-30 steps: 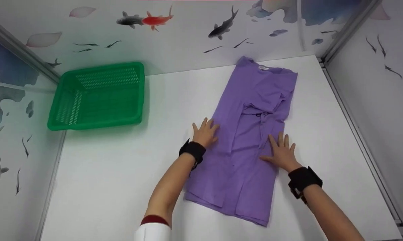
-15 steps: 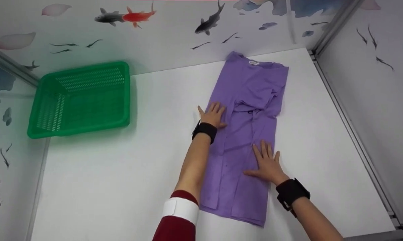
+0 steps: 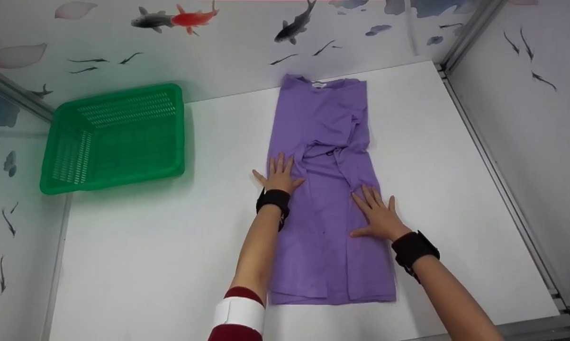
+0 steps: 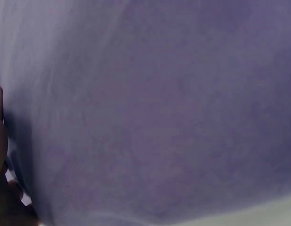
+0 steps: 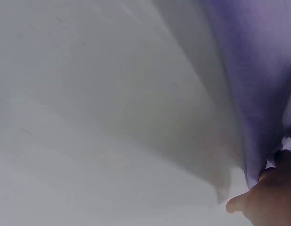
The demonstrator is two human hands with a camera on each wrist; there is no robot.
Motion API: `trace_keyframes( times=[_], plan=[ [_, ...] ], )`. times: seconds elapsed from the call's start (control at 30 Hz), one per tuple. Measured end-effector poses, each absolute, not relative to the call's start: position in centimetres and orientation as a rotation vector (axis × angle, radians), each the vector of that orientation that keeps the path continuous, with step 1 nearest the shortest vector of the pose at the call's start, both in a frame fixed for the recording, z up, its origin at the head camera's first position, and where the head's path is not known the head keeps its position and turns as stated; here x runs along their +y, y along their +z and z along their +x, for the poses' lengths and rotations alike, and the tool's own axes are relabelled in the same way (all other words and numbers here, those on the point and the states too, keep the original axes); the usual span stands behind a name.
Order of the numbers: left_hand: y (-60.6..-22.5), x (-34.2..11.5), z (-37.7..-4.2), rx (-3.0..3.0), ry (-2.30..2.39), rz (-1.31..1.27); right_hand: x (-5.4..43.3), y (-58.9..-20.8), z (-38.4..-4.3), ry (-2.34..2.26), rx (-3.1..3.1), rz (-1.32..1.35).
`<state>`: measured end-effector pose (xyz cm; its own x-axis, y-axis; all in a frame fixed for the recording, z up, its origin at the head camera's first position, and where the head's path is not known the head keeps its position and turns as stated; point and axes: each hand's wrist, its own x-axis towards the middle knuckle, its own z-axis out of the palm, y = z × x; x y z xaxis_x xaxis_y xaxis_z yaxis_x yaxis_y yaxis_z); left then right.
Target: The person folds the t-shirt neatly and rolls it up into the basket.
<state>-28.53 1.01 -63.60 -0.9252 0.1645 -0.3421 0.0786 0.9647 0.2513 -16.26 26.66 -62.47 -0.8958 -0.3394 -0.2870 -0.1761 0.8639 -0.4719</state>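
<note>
A purple short-sleeved shirt (image 3: 334, 265) lies on the white table with both sides folded in toward its middle, its collar and label at the far end. Spread flat on its left edge is my left hand (image 3: 280, 180), fingers straight. My right hand (image 3: 382, 218) presses on the right folded side, fingers splayed and the thumb pointing inward. In the left wrist view the purple cloth (image 4: 159, 117) fills most of the picture, with part of the hand at the left edge. The right wrist view shows the shirt's edge (image 5: 254, 70) beside the fingers.
A green plastic basket (image 3: 123, 147) with slotted walls stands at the back left of the white table (image 3: 171, 255). Walls printed with fish (image 3: 294, 23) close in the back and both sides.
The shirt has shifted left and turned from slanted to nearly straight, its far end swinging left. Both hands stay spread on it; the left moved up, then back with the cloth.
</note>
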Motion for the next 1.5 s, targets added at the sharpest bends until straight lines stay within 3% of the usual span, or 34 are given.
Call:
trace_keyframes(
  times=[0.3, 0.47, 0.83, 1.03, 1.3, 1.5],
  plan=[
    [-63.1, -3.4, -27.5, 2.694, 0.452, -0.013, 24.3, -61.5, -19.2, -0.537, 2.613, -0.474],
    [-62.7, -5.4, -26.5, 2.651, 0.497, 0.127, 23.9, -62.0, -18.8, -0.556, 2.617, -0.485],
    [-62.6, -8.1, -19.1, 2.678, 0.522, 0.456, 23.3, -63.0, -16.4, -0.589, 2.663, -0.500],
    [-62.2, -8.4, -15.7, 2.714, 0.543, 0.630, 24.1, -62.4, -13.1, -0.692, 2.730, -0.570],
    [-63.1, -10.1, -7.0, 2.868, 0.579, 1.044, 26.5, -62.1, -5.4, -0.745, 2.888, -0.678],
    [-64.2, -11.5, -2.7, 2.905, 0.572, 1.203, 27.3, -62.9, -2.4, -0.675, 2.957, -0.839]
  ],
)
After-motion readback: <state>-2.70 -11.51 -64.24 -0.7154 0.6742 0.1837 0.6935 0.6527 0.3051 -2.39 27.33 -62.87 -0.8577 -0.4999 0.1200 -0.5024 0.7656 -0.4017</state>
